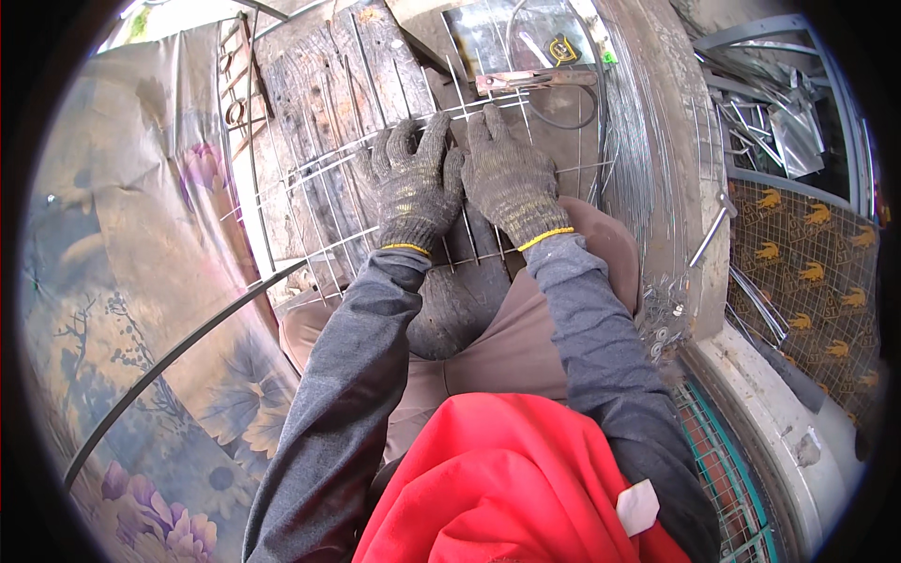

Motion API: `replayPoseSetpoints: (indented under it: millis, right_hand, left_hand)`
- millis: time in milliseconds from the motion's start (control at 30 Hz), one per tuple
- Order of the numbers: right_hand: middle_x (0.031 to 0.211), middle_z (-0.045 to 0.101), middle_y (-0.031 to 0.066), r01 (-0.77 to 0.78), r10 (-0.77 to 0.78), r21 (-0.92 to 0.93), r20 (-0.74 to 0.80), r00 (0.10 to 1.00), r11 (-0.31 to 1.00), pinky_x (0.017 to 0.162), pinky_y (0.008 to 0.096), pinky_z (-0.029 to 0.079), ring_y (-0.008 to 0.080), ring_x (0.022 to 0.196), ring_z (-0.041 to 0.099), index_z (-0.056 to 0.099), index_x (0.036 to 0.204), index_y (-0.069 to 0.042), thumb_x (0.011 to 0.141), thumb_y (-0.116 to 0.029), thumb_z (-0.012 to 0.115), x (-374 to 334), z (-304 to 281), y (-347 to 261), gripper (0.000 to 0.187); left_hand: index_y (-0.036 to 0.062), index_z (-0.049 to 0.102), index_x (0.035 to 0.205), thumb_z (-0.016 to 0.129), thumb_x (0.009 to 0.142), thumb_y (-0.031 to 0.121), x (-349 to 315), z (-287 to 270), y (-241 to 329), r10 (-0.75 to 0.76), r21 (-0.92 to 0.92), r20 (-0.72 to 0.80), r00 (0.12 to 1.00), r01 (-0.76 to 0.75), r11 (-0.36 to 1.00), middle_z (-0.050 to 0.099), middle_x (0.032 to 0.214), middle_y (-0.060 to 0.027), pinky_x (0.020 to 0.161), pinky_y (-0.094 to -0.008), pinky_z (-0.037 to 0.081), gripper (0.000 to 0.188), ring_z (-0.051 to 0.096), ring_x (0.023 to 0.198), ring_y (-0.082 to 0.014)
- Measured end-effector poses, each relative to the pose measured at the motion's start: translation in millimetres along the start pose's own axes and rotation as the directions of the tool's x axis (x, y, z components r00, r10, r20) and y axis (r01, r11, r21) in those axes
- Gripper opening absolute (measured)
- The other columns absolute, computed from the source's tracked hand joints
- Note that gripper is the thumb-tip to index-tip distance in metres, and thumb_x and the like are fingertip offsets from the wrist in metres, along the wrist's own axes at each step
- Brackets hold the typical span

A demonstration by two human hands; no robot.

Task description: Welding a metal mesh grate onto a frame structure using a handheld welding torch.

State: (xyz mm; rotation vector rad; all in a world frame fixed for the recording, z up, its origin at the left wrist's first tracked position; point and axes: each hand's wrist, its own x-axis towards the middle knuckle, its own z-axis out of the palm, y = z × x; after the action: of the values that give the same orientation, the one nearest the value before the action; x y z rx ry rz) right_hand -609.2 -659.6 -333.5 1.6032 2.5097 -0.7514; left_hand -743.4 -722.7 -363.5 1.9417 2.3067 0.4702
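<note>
A grid of thin metal rods (324, 246) lies across a worn wooden board (449, 314) in front of me. My left hand (414, 183), in a grey knit glove with a yellow cuff edge, rests on the grid with its fingers apart. Close beside it, my right hand (511, 176) wears the same kind of glove. Its fingers stretch forward to the doubled far cross rods, and its palm covers part of the grid. Just beyond the right fingertips lies a worn, reddish clamp-like tool (535, 81) with a cable. The undersides of both hands are hidden.
A bundle of thin rods (643, 155) lies to the right, with a hammer-like tool (715, 225) beside it. A yellow-and-black tape measure (563, 50) sits at the far side. Flowered sheeting (155, 310) hangs at left, crossed by a dark curved bar (178, 352). Metal scraps (774, 127) lie far right.
</note>
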Motion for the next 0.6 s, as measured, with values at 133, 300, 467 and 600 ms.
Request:
replayPoseSetpoints:
  millis: [133, 300, 467, 600]
  right_hand:
    - [0.153, 0.041, 0.0190, 0.026, -0.026, -0.003, -0.038, 0.999, 1.000, 0.089, 0.0537, 0.057, 0.0347, 0.114, 0.067, 0.046, 0.142, -0.003, 0.093, -0.031, 0.063, -1.2, -1.7, -1.2, 0.059]
    - [0.151, 0.042, 0.0202, -0.003, 0.003, 0.006, -0.019, 1.000, 1.000, 0.087, 0.0544, 0.057, 0.0359, 0.113, 0.068, 0.047, 0.141, -0.003, 0.093, -0.031, 0.063, -0.8, -1.7, -2.9, 0.058]
    - [0.154, 0.040, 0.0225, 0.021, -0.020, 0.013, -0.064, 0.998, 1.000, 0.086, 0.0545, 0.057, 0.0372, 0.109, 0.069, 0.045, 0.144, -0.001, 0.093, -0.031, 0.063, -1.3, 3.5, 1.0, 0.062]
    - [0.161, 0.038, 0.0182, -0.023, 0.023, -0.022, 0.041, 0.999, 0.999, 0.095, 0.0554, 0.054, 0.0336, 0.123, 0.065, 0.040, 0.153, -0.006, 0.097, -0.033, 0.057, 0.6, 1.2, -2.4, 0.064]
  left_hand:
    - [0.0193, 0.058, 0.144, 0.066, 0.093, 0.034, 3.2, 4.5, -2.1, 0.052, -0.097, -0.024, 0.998, -0.054, 0.994, 0.055, 0.138, -0.0174, 0.117, -0.0664, 0.024, 0.053, 0.047, 0.133, -0.0390]
    - [0.0196, 0.057, 0.145, 0.064, 0.092, 0.025, 4.9, 5.4, -1.9, 0.115, -0.091, -0.041, 0.992, -0.119, 0.989, 0.057, 0.133, -0.0167, 0.113, -0.0573, 0.031, 0.054, 0.049, 0.126, -0.0397]
    - [0.0187, 0.057, 0.145, 0.065, 0.091, 0.024, 5.9, 1.7, 1.4, 0.131, -0.084, -0.050, 0.990, -0.135, 0.987, 0.057, 0.132, -0.0173, 0.113, -0.0564, 0.031, 0.055, 0.049, 0.126, -0.0398]
    - [0.0188, 0.059, 0.142, 0.068, 0.090, 0.029, 5.6, 4.6, -3.9, 0.117, -0.132, -0.033, 0.993, -0.120, 0.984, 0.056, 0.135, -0.0190, 0.114, -0.0627, 0.028, 0.054, 0.048, 0.130, -0.0434]
